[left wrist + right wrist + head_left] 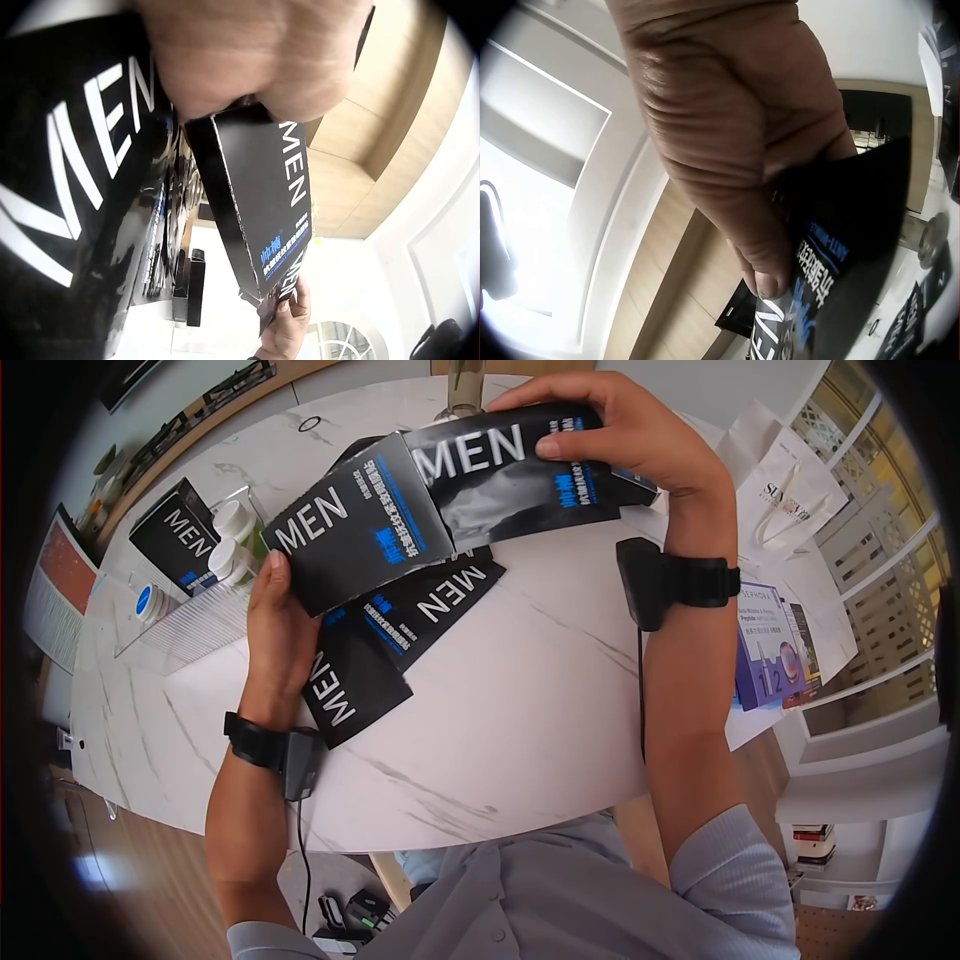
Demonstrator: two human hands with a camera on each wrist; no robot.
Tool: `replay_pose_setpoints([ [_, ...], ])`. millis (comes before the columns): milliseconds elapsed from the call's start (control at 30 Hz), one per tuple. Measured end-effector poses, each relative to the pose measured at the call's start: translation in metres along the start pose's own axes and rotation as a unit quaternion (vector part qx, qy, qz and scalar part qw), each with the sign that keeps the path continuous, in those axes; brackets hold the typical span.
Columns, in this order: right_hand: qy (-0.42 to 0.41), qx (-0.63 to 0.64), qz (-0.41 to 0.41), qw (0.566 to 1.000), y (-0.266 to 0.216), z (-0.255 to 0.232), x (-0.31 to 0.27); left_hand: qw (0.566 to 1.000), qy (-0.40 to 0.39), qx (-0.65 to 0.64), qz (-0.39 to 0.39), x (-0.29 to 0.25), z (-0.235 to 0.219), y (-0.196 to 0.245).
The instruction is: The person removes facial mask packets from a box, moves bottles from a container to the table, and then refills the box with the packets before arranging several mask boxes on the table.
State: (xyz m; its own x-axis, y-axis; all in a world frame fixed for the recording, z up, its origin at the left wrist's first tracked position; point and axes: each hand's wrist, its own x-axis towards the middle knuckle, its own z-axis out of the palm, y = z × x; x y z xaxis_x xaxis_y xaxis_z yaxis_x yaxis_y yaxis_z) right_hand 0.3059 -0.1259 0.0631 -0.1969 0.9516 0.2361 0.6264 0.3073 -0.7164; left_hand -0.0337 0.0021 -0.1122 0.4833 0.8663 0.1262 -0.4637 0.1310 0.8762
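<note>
My left hand (275,625) grips a dark grey carton (350,525) lettered MEN by its left end, holding it tilted above the table. At the carton's right end, my right hand (630,440) pinches a glossy black MEN sachet (500,485), thumb on its front face. The sachet's left end meets the carton's end, and the carton hides whatever part lies behind its edge. Below the carton, several more black sachets (435,610) lie fanned on the table beside my left hand. The left wrist view shows the carton (262,195) reaching from the left palm toward the right hand.
Left on the marble-patterned table (540,690) stand another MEN box (175,525), white-capped bottles (233,520), a small blue-topped jar (150,603) and a clear ribbed tray (200,630). A glass vase (465,390) is behind. At right are a paper bag (790,485) and a purple box (762,650).
</note>
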Motion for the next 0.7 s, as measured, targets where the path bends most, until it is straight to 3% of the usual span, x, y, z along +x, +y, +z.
replay_pose_setpoints([
  [100, -0.042, -0.021, -0.002, 0.999, -0.003, 0.008, 0.008, 1.0, -0.021, 0.01, 0.001, 0.0, 0.002, 0.0],
  [133, -0.041, -0.02, -0.078, 0.996, 0.003, 0.012, 0.012, 1.0, -0.018, 0.011, 0.001, 0.0, 0.003, 0.0],
  [267, 0.105, -0.095, -0.09, 0.986, -0.008, 0.042, 0.031, 1.0, -0.005, 0.005, -0.001, -0.002, 0.005, 0.002],
  [367, 0.156, -0.167, -0.086, 0.97, -0.01, 0.036, 0.026, 1.0, 0.002, -0.005, 0.001, -0.002, 0.004, 0.002],
  [433, 0.122, -0.032, 0.014, 0.992, -0.014, 0.028, 0.021, 1.0, 0.003, -0.011, 0.004, -0.001, 0.004, 0.002],
  [500, 0.088, 0.05, 0.059, 0.993, -0.015, 0.024, 0.019, 1.0, 0.004, -0.019, 0.004, -0.001, 0.004, 0.002],
  [700, 0.035, 0.116, -0.021, 0.992, -0.006, 0.036, 0.027, 1.0, 0.018, -0.013, 0.002, -0.002, 0.006, 0.003],
])
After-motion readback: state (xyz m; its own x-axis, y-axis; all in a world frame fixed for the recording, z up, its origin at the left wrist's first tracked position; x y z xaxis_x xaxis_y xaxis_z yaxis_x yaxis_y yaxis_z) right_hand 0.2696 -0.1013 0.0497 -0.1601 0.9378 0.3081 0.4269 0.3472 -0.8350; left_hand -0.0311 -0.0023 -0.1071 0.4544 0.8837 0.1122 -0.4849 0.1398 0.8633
